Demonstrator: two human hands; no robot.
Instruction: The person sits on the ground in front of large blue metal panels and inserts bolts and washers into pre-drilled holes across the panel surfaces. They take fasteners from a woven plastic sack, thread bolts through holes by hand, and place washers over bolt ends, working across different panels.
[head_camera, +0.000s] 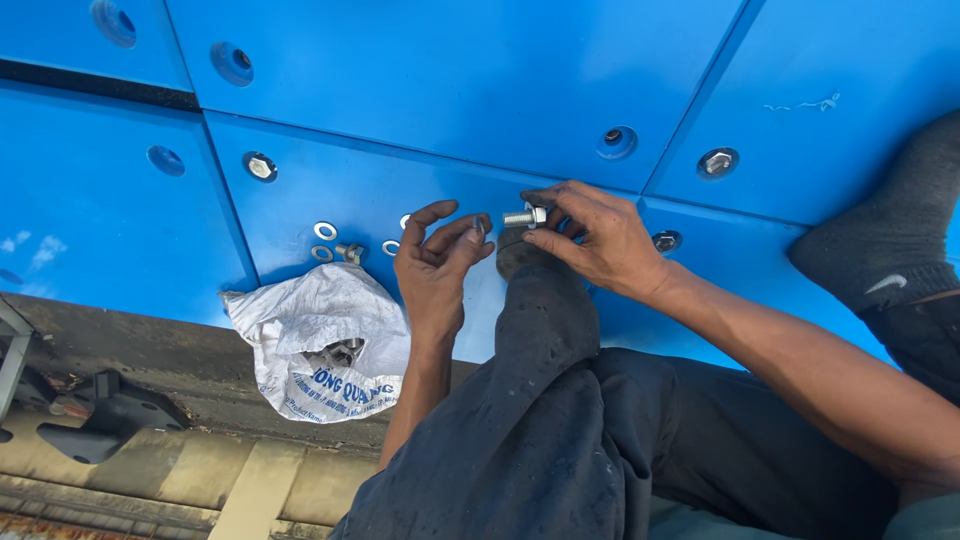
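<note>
The bolt (521, 216) lay pinched in your right hand (598, 240) fingers, long axis running three to nine o'clock, thread end toward your left hand (436, 268) close by, whose fingers nipped a small washer (480, 226).

Silver hex bolt (522, 216) held horizontal, threads pointing left, just above the blue panel (430, 90); small silver washer (480, 226) pinched edge-on just left of it.
</note>
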